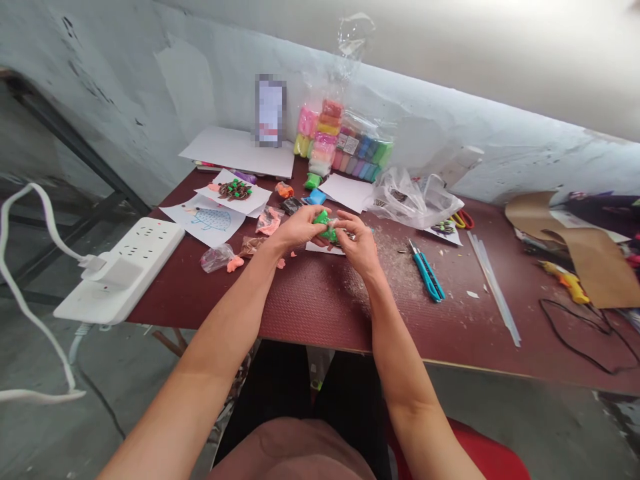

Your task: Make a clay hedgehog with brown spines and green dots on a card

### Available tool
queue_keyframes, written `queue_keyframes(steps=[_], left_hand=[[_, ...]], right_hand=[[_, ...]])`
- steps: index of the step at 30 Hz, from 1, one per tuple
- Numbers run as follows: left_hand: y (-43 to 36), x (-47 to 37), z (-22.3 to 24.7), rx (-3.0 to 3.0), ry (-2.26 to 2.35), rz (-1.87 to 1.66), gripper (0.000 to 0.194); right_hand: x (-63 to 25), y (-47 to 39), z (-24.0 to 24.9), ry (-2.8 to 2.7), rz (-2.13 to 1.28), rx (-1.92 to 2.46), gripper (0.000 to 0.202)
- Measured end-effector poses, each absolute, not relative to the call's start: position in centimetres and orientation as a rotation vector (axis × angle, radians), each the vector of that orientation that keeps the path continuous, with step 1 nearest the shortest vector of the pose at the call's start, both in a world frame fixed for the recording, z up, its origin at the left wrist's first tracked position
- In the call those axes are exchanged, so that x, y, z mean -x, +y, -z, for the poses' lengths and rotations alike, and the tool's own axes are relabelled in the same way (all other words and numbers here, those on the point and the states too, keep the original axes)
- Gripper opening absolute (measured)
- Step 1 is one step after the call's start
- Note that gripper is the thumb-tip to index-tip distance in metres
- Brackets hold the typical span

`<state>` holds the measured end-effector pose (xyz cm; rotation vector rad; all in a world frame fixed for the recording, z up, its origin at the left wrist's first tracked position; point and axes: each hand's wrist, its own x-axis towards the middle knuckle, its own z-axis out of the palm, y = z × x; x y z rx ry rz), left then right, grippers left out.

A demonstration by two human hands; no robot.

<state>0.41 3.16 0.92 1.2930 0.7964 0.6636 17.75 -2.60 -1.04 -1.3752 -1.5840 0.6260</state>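
Note:
A small packet of green modelling clay (327,230) is held between both hands above the middle of the table. My left hand (303,227) has its fingers closed round the packet's left side. From the right, my right hand (359,241) pinches the clear wrapper with fingertips bent inward. Part of a white paper shows beneath the hands. Close to the left hand lie a bag of peach clay (269,221), a black packet (291,205) and a brown clay packet (250,247). A blue clay packet (315,197) lies just beyond the fingers.
A power strip (145,250) sits at the left edge. Brown and green clay pieces (235,189) rest on paper near a drawing (207,220). Clay packs (350,150) lean on the wall. A utility knife (427,272), glue sticks (494,290) and a glue gun (570,281) lie right.

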Motion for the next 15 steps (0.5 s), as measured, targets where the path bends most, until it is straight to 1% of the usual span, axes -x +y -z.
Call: queue_keyframes(steps=[4,7,12,15], left_hand=[[3.07,-0.46,-0.99,-1.283,0.812,-0.699,0.035],[2.96,-0.53,-1.11,-1.271,0.802,-0.72,0.035],[2.98,-0.43,-1.2,-1.24,0.822,-0.728,0.044],[2.95,-0.44,-1.19,-1.233,0.836,-0.754,0.047]], right_hand=[[-18.08,-2.63,1.07,-1.548,-0.691,1.387,0.019],[-18.27,-2.57,1.16,-1.531,-0.638,1.417,0.016],[-18.13,-2.55,1.48,-1.579,-0.538,1.458,0.022],[-18.23,-2.52,1.58,-1.612,-0.526,1.451,0.02]])
